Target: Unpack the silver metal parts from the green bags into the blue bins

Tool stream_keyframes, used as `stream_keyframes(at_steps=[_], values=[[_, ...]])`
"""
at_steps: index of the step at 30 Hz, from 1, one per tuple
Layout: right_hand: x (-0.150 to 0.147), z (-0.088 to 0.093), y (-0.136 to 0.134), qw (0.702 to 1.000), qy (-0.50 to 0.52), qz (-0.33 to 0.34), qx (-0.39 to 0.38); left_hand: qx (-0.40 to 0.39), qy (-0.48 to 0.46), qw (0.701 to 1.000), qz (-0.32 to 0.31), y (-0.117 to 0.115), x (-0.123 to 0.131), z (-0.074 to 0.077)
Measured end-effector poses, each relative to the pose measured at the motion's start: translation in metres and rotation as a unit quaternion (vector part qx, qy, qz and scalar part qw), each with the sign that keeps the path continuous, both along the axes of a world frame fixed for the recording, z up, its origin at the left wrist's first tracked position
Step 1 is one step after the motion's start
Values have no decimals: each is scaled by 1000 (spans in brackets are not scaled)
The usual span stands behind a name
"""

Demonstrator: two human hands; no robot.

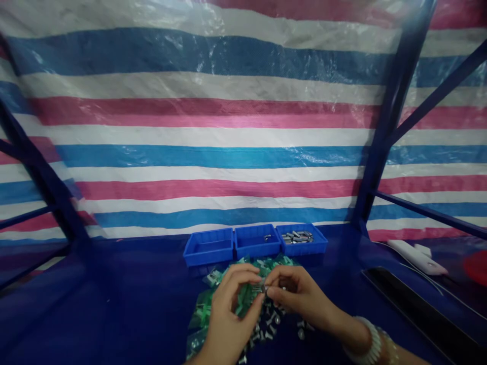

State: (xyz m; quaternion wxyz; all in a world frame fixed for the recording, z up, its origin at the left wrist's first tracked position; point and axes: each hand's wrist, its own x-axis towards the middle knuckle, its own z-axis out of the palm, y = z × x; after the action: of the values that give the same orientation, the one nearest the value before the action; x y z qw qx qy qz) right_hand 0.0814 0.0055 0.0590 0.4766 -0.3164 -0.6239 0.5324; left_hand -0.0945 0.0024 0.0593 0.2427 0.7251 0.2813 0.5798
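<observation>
My left hand (233, 304) is curled, with its thumb and fingertips closed around one side of a small metal screw (259, 288). From the other side, the fingertips of my right hand (299, 294) pinch the same spot, so the two hands nearly meet. Blur and the fingers hide part of what is held. Below them on the table lies a scatter of loose metal screws (270, 324). Small green-and-clear plastic bags (201, 309) lie to the left of and behind my hands.
Behind the bags stand three blue bins: the left bin (209, 232), the middle bin (255, 229) with a small metal piece, and the right bin (321, 242) with several metal parts. On the right are a dark flat panel (414, 304), a white power strip (414, 257) and cables.
</observation>
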Motion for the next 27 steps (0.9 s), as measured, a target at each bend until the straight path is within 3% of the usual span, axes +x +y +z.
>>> stream_keyframes(at_steps=[8, 11, 14, 17, 21, 27], values=[[0, -17, 6, 999, 27, 37, -18, -25, -3, 1000, 10, 0, 0, 1], [5, -4, 24, 994, -85, -51, 56, -27, 6, 999, 25, 1, -1, -1], [16, 18, 58, 937, -250, -186, 158, -35, 20, 999, 28, 3, -2, -2], [29, 32, 88, 905, -317, -222, 176, -43, 26, 998, 24, 4, -3, -2], [44, 26, 89, 878, -402, -195, 172, -53, 33, 998, 17, 4, -4, -2], [61, 5, 44, 863, -480, -88, 129, -63, 48, 997, 17, 2, -5, -3]])
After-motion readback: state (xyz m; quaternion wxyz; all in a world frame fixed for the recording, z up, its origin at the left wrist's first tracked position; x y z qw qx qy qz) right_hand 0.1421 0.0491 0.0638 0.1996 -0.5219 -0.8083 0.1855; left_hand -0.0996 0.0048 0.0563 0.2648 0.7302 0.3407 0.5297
